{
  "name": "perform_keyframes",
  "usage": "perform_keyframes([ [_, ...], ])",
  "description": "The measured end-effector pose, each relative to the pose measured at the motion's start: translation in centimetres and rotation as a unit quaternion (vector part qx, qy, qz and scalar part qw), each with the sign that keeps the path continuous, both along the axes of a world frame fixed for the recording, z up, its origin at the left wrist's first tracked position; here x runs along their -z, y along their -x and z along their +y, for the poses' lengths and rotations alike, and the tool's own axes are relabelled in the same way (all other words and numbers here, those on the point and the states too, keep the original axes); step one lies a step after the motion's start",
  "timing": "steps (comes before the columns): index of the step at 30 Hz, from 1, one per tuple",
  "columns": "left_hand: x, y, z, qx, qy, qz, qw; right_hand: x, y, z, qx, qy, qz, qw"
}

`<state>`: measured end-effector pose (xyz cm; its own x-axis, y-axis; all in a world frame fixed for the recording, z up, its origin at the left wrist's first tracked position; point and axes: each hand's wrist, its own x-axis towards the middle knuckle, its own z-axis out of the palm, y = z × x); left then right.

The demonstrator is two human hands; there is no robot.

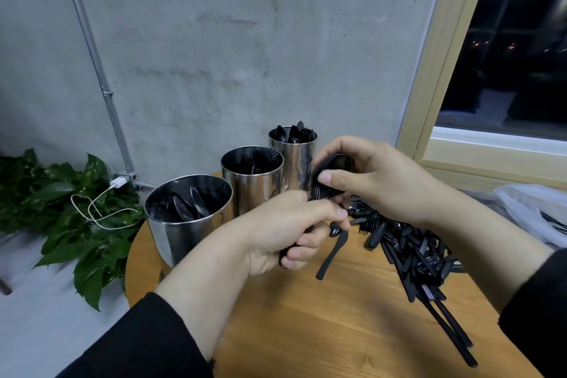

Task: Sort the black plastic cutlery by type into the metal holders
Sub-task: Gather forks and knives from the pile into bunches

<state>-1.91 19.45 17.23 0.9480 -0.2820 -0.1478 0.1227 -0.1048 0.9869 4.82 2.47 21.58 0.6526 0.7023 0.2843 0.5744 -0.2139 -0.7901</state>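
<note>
We have a small bunch of black spoons (pixel 329 176) gathered between our two hands, just in front of the tall holder (pixel 294 159). Our right hand (pixel 377 181) grips the bowl end, thumb pressed across the top spoon, while our left hand (pixel 294 230) is curled round the handles lower down, with one loose piece (pixel 333 255) hanging out of it toward the worktop (pixel 306 331). We judge the step in hand to be squaring up a bundle of one type before dropping it in. The tall holder already shows spoon bowls above its rim, the middle holder (pixel 252 176) shows fork tines, and the wide holder (pixel 187 215) nearest us holds what look like knives. A big unsorted heap (pixel 414 252) of black cutlery lies on the worktop under and beside our right wrist, so we reckon the sorting is far from done. The next move, we think, calls for lifting the bundle clear of the tall holder's rim and lowering it in, handles down, once the stray piece is shed or checked for type. A leafy plant (pixel 76 215) and a white charger cable (pixel 101 209) sit beyond the worktop's edge, by the wall.
</note>
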Motion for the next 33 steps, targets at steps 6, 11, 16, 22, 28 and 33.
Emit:
perform_keyframes([
  [6, 0.0, -2.2, 1.8, -0.176, -0.197, -0.194, 0.945, 0.6, -2.1, 0.1, 0.115, -0.081, -0.041, 0.989],
  [11, -1.2, -4.5, 2.2, -0.170, -0.219, -0.210, 0.938, 0.6, -4.0, 0.6, 0.149, -0.112, -0.051, 0.981],
  [16, -3.9, -7.9, 4.4, -0.191, -0.289, -0.248, 0.905, -1.0, -9.4, 2.0, 0.266, -0.127, -0.119, 0.948],
  [22, -5.9, -13.4, 8.9, -0.228, -0.421, -0.212, 0.852, -2.2, -18.4, 6.5, 0.296, -0.019, -0.201, 0.933],
  [28, -6.3, -17.3, 10.5, -0.138, -0.512, -0.161, 0.833, -0.8, -24.8, 11.2, 0.277, 0.175, -0.238, 0.914],
  [33, -6.0, -18.6, 9.9, -0.113, -0.539, -0.160, 0.819, 3.2, -26.1, 11.8, 0.227, 0.317, -0.235, 0.890],
])
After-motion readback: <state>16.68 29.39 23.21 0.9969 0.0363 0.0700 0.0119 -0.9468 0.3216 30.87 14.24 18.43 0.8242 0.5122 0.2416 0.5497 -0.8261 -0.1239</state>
